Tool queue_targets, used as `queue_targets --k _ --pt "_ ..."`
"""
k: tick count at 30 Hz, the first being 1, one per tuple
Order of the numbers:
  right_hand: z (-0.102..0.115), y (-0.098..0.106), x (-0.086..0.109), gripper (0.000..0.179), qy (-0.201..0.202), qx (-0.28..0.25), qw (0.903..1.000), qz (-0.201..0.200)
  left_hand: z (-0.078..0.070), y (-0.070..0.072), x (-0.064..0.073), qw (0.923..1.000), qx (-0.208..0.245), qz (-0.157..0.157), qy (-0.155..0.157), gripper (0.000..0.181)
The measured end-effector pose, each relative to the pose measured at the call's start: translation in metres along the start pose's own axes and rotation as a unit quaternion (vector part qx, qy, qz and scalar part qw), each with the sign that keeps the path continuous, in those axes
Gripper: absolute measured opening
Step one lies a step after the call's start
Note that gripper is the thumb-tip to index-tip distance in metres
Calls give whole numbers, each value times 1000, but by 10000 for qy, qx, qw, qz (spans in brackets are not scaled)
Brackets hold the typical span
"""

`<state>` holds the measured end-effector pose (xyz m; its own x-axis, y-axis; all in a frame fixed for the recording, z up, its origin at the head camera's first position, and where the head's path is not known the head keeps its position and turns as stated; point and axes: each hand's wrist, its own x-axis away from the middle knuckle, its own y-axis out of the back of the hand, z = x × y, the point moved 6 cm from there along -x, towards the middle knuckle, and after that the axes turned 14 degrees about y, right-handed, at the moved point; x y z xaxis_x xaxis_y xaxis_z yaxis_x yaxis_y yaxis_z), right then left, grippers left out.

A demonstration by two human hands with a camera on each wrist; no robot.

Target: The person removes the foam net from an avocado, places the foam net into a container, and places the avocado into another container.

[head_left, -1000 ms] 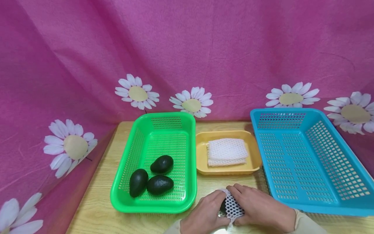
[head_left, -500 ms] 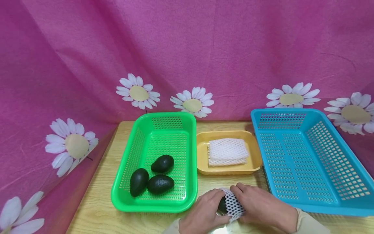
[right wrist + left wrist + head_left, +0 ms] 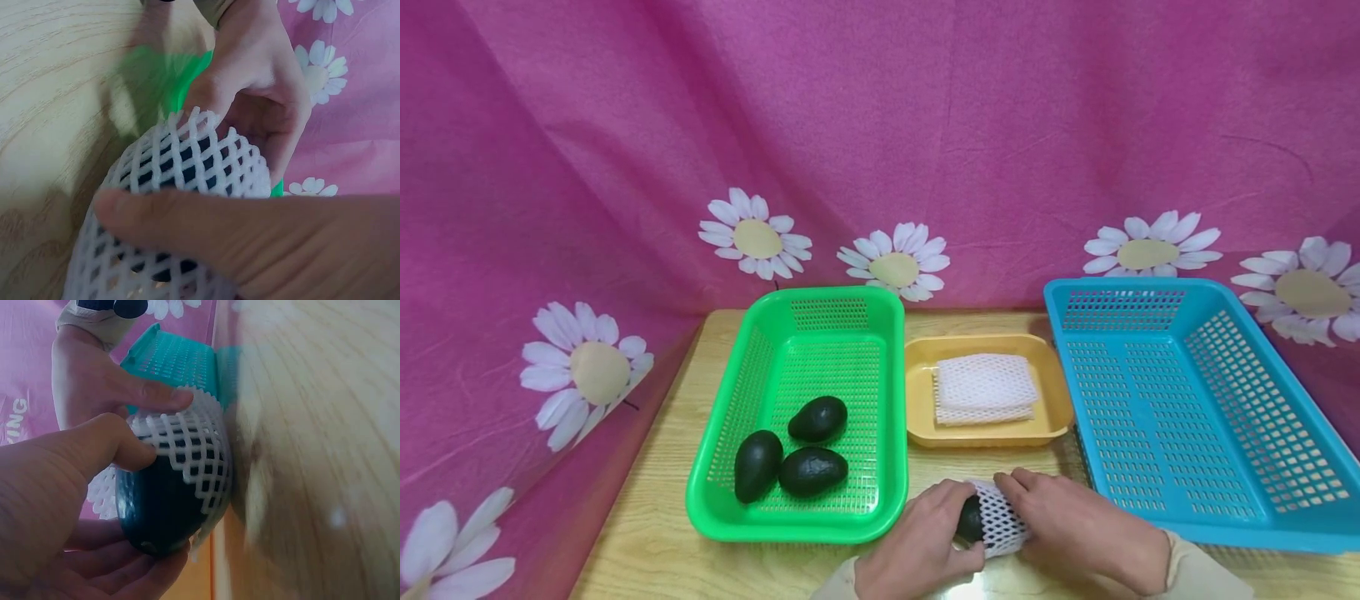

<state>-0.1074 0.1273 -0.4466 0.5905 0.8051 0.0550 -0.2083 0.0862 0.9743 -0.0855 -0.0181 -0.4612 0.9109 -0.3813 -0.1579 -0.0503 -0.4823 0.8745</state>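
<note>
A dark avocado [image 3: 153,503] is partly inside a white foam net sleeve [image 3: 1002,521], near the table's front edge. My left hand [image 3: 917,546] grips the avocado's bare end, thumb on top at the net's edge and fingers beneath it in the left wrist view. From the other side my right hand [image 3: 1078,525] holds the netted end, its thumb [image 3: 156,212] lying across the mesh in the right wrist view. Three more avocados, one of them an avocado [image 3: 818,419] farthest back, lie in the green basket [image 3: 895,417] at the left.
A yellow tray [image 3: 917,425] with folded white foam nets [image 3: 985,387] stands behind the hands, between the green basket and a blue basket [image 3: 1157,417] on the right. A pink flowered cloth [image 3: 880,125] hangs behind the wooden table [image 3: 647,508].
The foam net has shifted slightly and spread wider around the avocado. More of the avocado's dark end shows beside my left hand. My right hand has moved a little to the right.
</note>
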Motion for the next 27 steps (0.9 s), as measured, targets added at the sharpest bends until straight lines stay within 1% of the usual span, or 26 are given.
queue_targets --k 4,5,6,9,13,15,18,21,23,27 --pt "1 -2 0 98 -22 -210 9997 87 -1 0 0 9999 18 -65 -83 46" --pt "1 -3 -1 105 -53 -275 9995 108 -1 0 0 9999 11 -78 -99 46" --pt "2 -3 -1 108 -52 -331 9994 120 -1 0 0 9999 -2 -88 -117 47" --pt "3 -6 -3 100 64 -259 9996 28 -1 -2 0 10000 -21 18 -89 50" --pt "6 -8 -5 82 318 -36 9994 -128 0 -6 -1 9991 -58 397 137 57" --pt "7 -7 -5 77 417 67 9989 -202 0 -7 -1 9981 -47 556 275 60" --pt "7 -6 -5 74 524 149 9982 -266 1 -8 -1 9971 21 646 392 62" --pt "8 -4 -5 71 559 147 9980 -262 1 -7 0 9976 64 579 378 60" --pt "8 -2 -4 70 514 119 9985 -170 1 -6 -1 9981 94 486 356 60" --pt "9 2 -2 68 534 250 9981 -169 1 -5 -1 9987 204 319 353 57"
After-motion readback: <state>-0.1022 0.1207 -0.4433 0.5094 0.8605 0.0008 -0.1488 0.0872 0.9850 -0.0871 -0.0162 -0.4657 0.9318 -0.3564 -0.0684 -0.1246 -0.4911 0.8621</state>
